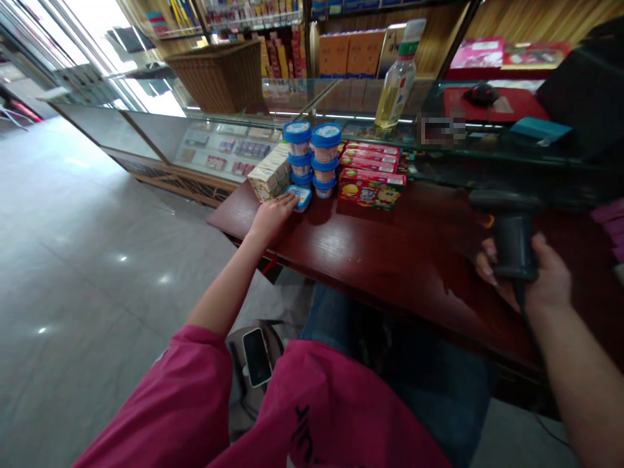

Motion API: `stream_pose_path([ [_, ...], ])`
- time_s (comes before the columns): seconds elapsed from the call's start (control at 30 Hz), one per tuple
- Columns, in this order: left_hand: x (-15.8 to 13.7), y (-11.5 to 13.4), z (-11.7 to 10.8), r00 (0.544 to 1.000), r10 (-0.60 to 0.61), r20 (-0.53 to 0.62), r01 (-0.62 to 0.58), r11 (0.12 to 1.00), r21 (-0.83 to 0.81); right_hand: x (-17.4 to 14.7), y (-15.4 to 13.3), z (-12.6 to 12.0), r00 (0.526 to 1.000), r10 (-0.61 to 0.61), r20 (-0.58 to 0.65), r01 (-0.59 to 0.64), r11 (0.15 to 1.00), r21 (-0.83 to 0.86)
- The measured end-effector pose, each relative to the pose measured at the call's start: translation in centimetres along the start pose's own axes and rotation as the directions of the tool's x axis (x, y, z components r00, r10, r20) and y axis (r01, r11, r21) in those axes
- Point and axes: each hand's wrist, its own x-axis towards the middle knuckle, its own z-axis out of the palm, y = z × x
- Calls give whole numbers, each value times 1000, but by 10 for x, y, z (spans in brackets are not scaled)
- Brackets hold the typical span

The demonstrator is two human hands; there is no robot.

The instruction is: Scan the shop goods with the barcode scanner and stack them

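My left hand (275,214) reaches to the far side of the dark red wooden counter, its fingers over a small blue-lidded tub (301,197); the thumb is hidden. Just behind stand two stacks of round tubs with blue lids (325,136). To their left is a pale wrapped pack (270,172), close to my fingertips. Red snack boxes (373,188) stand in a row to the right of the stacks. On the right, my right hand (550,276) is wrapped round the handle of a black barcode scanner (514,237), held above the counter with its cable hanging down.
Behind the counter (341,240) runs a glass display case (214,146) bearing a wicker basket (219,75), a bottle of yellowish liquid (397,84) and a computer mouse (482,95). A phone (257,357) lies below the counter, beside my lap. Stocked shelves line the back.
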Motion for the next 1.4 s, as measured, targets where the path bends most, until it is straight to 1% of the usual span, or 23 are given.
stream_pose_path([
  [0.1,2,-7,-3,1000,31,6,-31,996,82,0,0,0,1000,3,6,-3,1000,-5],
  [0.23,6,-19,-4,997,81,-6,-80,987,138,0,0,-1,1000,8,-3,-8,1000,-5],
  [0.3,7,-23,-3,993,117,-5,-113,968,225,1,1,-3,1000,9,7,-9,1000,-9],
  [0.33,8,-23,-2,991,130,6,-126,946,298,1,1,-4,1000,5,18,-5,1000,-10],
  [0.4,8,-22,-1,988,143,50,-150,861,486,3,3,-6,999,-11,44,12,1000,-6],
  [0.47,6,-18,0,985,137,104,-171,740,651,6,5,-9,997,-26,66,26,1000,12],
  [0.53,1,-13,1,981,140,137,-195,644,739,7,8,-12,997,-34,65,31,998,49],
  [0.57,-1,-11,2,978,156,139,-206,621,757,8,9,-15,998,-39,57,35,997,70],
  [0.63,-8,-4,7,966,226,126,-241,611,754,7,12,-20,998,-54,39,49,992,113],
  [0.7,-14,5,19,935,332,123,-314,620,719,3,14,-28,997,-65,40,58,988,146],
  [0.73,-15,11,28,910,387,146,-374,621,689,1,15,-33,997,-71,42,63,984,167],
  [0.77,-15,18,40,880,440,178,-441,619,650,-2,16,-38,996,-73,49,63,981,181],
  [0.83,-10,35,72,800,535,270,-585,599,546,-7,18,-50,994,-95,58,81,976,203],
  [0.93,5,72,137,650,641,407,-760,541,361,-16,22,-74,990,-129,64,111,967,228],
  [1.0,15,103,188,545,689,478,-835,496,238,-25,25,-90,987,-152,44,136,958,252],
  [1.07,23,137,239,456,724,518,-878,462,126,-38,28,-106,985,-174,-4,169,950,261],
  [1.13,29,170,289,402,749,527,-891,453,36,-52,30,-119,970,-225,-90,241,936,257],
  [1.17,31,187,312,400,756,518,-885,465,4,-59,31,-126,956,-259,-140,287,925,249],
  [1.23,35,218,357,428,770,473,-863,504,-40,-70,33,-137,917,-324,-233,375,898,229],
  [1.33,40,258,420,486,767,419,-813,573,-105,-78,36,-148,855,-381,-351,474,849,232],
  [1.4,40,278,458,544,746,385,-766,628,-135,-78,38,-151,824,-383,-417,513,817,264],
])
